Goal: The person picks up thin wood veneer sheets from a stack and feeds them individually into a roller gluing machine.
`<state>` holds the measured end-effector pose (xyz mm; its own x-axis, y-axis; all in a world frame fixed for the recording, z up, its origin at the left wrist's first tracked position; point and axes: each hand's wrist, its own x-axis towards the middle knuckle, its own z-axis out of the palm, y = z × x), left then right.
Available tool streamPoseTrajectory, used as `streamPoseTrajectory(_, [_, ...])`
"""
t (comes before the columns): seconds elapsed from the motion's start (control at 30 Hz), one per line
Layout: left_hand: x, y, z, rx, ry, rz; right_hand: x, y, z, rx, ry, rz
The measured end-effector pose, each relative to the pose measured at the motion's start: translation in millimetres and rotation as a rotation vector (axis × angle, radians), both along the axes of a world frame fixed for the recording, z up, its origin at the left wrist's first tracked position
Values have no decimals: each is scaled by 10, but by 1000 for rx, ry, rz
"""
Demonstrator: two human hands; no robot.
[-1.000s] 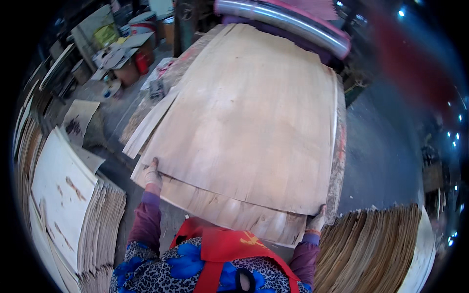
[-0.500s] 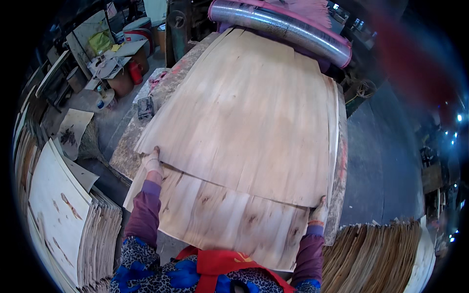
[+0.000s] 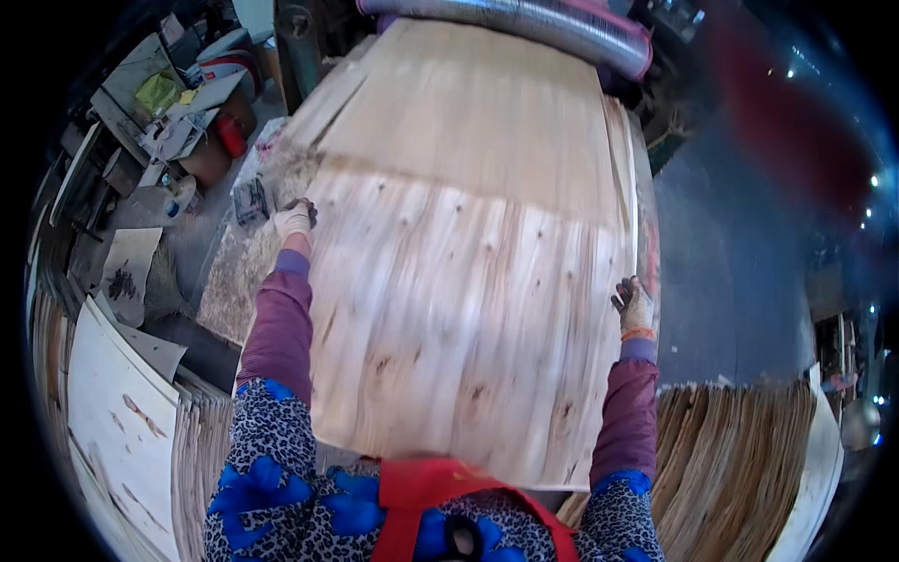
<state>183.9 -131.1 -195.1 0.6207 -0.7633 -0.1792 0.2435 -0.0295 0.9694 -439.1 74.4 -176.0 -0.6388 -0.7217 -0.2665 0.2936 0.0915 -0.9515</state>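
A pale wood veneer sheet (image 3: 478,112) lies on the far part of the bench, its near edge blurred. Below it shows a lighter veneer sheet (image 3: 449,318) with dark knots and streaks, reaching back toward my body. My left hand (image 3: 296,219), gloved with dark fingertips, is by the left edge of the lighter sheet, fingers loosely bent and apart, holding nothing visible. At the right edge, my right hand (image 3: 635,305), also gloved, has its fingers bent and parted. Both hands are nearer to me than the upper sheet's edge.
A shiny roller (image 3: 524,28) with pink ends spans the bench's far end. Veneer stacks stand at the lower left (image 3: 122,412) and lower right (image 3: 740,459). A dark block (image 3: 250,200) sits on the bench's left edge. A red container (image 3: 230,136) stands at the back left.
The upper veneer sheet has slid away toward the roller, baring more of the knotted one. My hands have let go of its near edge and moved forward.
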Motion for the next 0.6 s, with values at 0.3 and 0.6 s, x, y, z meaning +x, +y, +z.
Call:
streamPoseTrajectory(0.3, [167,1944,-188,-84,-392,-140,395,2641,-140,-44,-62,-253])
streamPoseTrajectory(0.6, [-778,3369,-225,-60,-319,-481,1079,3992,-378,174,26,-611])
